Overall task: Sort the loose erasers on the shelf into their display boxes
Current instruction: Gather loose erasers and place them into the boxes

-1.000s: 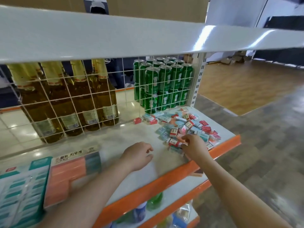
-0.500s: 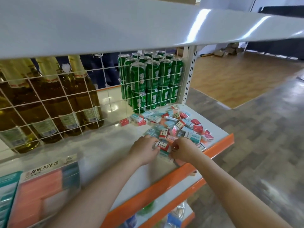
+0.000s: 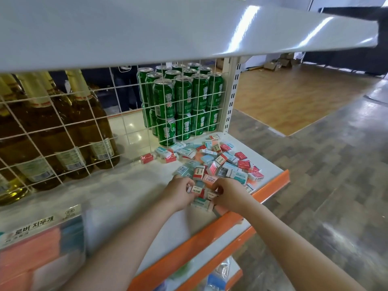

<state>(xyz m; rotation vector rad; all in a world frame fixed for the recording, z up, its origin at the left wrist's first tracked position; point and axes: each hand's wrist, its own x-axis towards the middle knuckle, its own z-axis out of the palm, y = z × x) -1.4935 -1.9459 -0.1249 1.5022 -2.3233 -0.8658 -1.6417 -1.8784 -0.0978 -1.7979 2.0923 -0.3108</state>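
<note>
Two hands are working at the near edge of the eraser pile (image 3: 212, 162), which lies on the white shelf (image 3: 130, 185) just in front of the green cans (image 3: 180, 106). A white-and-red eraser (image 3: 196, 190) is pinched by the curled fingers of the left hand (image 3: 178, 193); another small eraser (image 3: 211, 195) is pinched by the right hand (image 3: 230, 193). Most erasers are unsorted, red, teal and pink mixed. The display box (image 3: 39, 244) sits far left of the pile, blurred. Judged best: one colour should be gathered per grab and sleeves kept aligned, so they can be dropped flat into the matching box. Erasers beside the orange shelf lip (image 3: 270, 185) could be knocked off, so these should be cleared first.
</note>
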